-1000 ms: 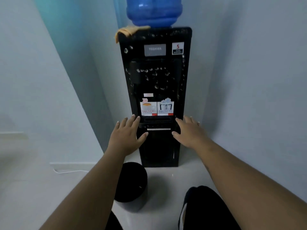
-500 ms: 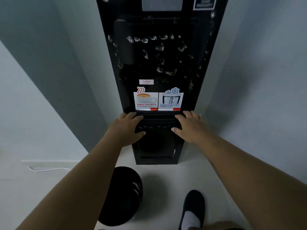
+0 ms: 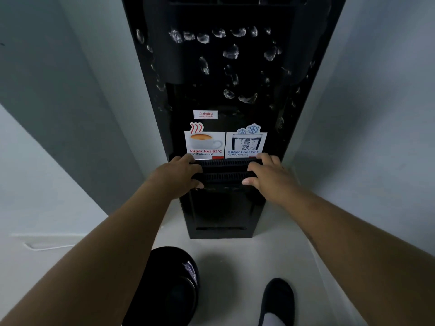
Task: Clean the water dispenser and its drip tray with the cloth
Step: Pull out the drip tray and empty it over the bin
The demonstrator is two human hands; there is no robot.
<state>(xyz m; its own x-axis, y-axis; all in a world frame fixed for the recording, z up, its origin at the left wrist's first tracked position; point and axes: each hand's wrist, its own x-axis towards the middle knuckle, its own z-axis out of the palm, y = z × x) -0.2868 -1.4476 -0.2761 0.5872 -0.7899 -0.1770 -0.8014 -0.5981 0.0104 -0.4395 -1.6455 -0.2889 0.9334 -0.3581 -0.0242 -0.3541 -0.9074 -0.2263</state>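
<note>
gripping the drip tray at both ends, left hand and right hand with fingers curled round it, low on the water dispenser front beneath the labels. risks slopping any pooled water onto the floor if yanked or tipped. no cloth in view.

The water dispenser stands before you between two walls, its drip tray at the front just below two stickers set side by side. Your left hand grips the tray's left end, your right hand its right end. On the floor in front of the dispenser, a bin lies to your left and your shoe to your right.
</note>
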